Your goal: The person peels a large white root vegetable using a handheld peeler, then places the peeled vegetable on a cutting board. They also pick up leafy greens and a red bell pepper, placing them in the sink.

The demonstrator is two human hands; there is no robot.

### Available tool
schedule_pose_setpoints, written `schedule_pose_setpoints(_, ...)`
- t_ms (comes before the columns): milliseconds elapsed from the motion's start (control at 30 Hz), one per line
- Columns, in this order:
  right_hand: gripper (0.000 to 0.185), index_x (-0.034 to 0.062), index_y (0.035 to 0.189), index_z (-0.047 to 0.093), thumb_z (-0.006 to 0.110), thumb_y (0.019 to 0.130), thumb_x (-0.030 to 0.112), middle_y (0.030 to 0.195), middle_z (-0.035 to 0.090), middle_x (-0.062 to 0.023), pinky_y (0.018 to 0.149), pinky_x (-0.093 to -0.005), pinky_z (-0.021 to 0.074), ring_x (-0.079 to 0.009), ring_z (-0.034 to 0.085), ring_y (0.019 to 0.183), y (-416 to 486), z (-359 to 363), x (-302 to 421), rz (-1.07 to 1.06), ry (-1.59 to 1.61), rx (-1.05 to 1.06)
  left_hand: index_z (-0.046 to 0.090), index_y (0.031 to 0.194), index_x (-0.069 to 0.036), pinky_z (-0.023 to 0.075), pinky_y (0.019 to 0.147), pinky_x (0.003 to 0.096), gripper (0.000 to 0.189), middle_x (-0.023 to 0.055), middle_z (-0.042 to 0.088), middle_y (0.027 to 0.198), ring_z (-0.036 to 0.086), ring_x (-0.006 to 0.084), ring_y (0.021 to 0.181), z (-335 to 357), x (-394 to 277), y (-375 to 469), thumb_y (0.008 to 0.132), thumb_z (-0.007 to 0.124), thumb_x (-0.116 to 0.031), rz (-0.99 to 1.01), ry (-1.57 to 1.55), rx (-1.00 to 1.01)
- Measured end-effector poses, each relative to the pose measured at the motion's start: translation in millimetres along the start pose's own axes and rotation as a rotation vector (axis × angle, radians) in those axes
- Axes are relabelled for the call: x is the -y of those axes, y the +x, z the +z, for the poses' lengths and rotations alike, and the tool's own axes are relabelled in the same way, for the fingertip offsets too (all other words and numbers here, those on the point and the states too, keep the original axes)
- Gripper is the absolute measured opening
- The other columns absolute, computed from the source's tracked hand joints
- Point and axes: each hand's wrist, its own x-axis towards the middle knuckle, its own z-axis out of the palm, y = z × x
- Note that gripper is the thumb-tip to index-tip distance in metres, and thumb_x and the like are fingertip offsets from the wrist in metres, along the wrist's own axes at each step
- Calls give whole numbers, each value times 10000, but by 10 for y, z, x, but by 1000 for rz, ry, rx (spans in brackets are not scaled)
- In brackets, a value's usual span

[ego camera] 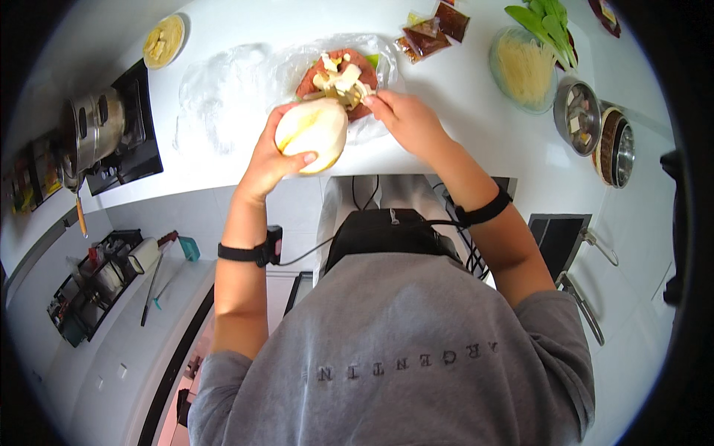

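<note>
My left hand (266, 159) holds a large, pale, peeled fruit or vegetable (315, 131) with yellow-green streaks, near the counter's front edge; I cannot tell its exact kind. Just right of it, my right hand (404, 120) has its thumb and forefinger pinched together, at the edge of a heap of pale cut pieces and peelings (345, 82). Whether a small tool or a scrap is between those fingers cannot be made out. The heap lies on something reddish-brown (305, 83) in a clear plastic bag (390, 61).
Crumpled clear plastic (215, 100) lies left. Sauce packets (429, 34) are behind right. Farther right are noodles in a glass dish (524, 69), leafy greens (549, 28), a metal bowl (578, 117) and stacked bowls. A steel pot (97, 125) and a plate of yellow food (163, 42) stand left.
</note>
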Motion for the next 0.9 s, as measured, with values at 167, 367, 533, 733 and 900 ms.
schedule_pose_setpoints(167, 566, 34, 1172, 652, 681, 924, 542, 1017, 699, -69, 821, -371, 552, -193, 669, 963, 106, -8, 157, 222, 708, 282, 455, 1428, -56, 429, 1080, 354, 894, 108, 600, 1287, 553, 221, 1239, 13, -150, 58, 661, 873, -247, -43, 99, 98)
schedule_pose_setpoints(367, 627, 40, 1380, 494, 767, 913, 356, 1278, 604, -96, 1007, -428, 520, -222, 611, 1182, 44, 45, 272, 290, 1042, 398, 423, 1463, -52, 439, 1090, 369, 919, 111, 595, 1323, 562, 234, 1256, -37, -74, 85, 701, 889, -269, -43, -25, 18)
schedule_pose_setpoints(533, 608, 59, 1356, 525, 786, 899, 363, 1235, 624, -68, 1014, -446, 513, -216, 606, 1182, -14, 207, 341, 336, 1282, 258, 420, 1449, -33, 437, 1101, 365, 812, 111, 574, 1352, 539, 228, 1286, 174, 193, 28, 782, 844, -223, 151, -324, -215)
schedule_pose_setpoints(733, 461, 62, 1278, 555, 677, 981, 392, 1171, 643, -41, 941, -383, 538, -166, 645, 1073, -18, 321, 529, 213, 1101, 77, 367, 1494, -66, 452, 1117, 501, 851, 150, 502, 1448, 508, 314, 1339, 512, 267, 140, 861, 777, -461, 215, -621, -354)
schedule_pose_setpoints(900, 399, 33, 1082, 627, 491, 1065, 407, 869, 691, -98, 707, -389, 549, -254, 695, 774, -16, 81, 393, 0, 613, -49, 379, 1491, -59, 521, 1051, 495, 794, 172, 505, 1448, 554, 334, 1302, 512, 110, 158, 929, 647, -552, 84, -635, -321)
